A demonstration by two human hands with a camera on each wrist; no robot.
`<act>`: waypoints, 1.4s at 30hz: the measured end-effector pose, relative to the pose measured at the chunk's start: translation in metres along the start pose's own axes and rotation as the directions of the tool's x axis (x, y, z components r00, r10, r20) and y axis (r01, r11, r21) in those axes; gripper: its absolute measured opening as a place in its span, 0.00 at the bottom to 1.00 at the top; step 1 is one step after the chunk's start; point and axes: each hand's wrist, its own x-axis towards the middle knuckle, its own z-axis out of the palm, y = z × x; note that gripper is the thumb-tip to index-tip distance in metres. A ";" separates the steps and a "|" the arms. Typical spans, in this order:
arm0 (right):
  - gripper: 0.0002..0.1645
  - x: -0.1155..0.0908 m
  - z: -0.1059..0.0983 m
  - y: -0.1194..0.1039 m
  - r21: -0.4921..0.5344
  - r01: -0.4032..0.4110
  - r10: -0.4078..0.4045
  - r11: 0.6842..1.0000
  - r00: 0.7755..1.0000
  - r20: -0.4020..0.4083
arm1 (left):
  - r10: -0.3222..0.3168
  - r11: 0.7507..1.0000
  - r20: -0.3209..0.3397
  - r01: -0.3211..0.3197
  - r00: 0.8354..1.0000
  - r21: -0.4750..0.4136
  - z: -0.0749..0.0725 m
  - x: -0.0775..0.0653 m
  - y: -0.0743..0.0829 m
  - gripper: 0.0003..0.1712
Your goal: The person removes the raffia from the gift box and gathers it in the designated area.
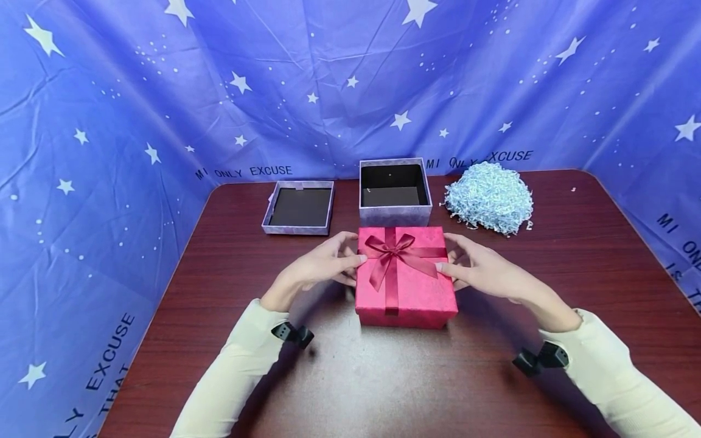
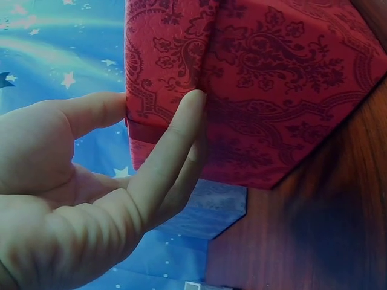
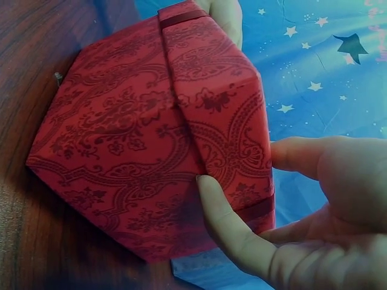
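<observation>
A red gift box (image 1: 405, 301) with a dark patterned surface stands on the table, its lid (image 1: 421, 283) fitted on top. A red ribbon bow (image 1: 395, 248) is tied across that lid. My left hand (image 1: 328, 258) holds the lid at its left side, thumb at the top edge and fingers against the side. In the left wrist view, a fingertip (image 2: 192, 99) rests at the seam under the lid's rim. Mirroring it, my right hand (image 1: 482, 264) holds the lid's right side. One of its fingertips (image 3: 208, 184) also meets the seam in the right wrist view.
Behind the red box stands an open purple box (image 1: 395, 215) with a dark interior. Its shallow, upturned lid (image 1: 268, 226) lies to the left. A heap of light blue shredded paper (image 1: 490, 198) sits at the back right. A blue star-printed cloth (image 1: 328, 79) hangs around the table (image 1: 547, 243).
</observation>
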 end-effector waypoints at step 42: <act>0.34 0.000 -0.013 -0.026 0.034 0.125 -0.112 0.992 0.962 -0.247 | 0.138 0.988 -0.127 -0.146 0.982 -0.057 -0.009 -0.008 0.037 0.28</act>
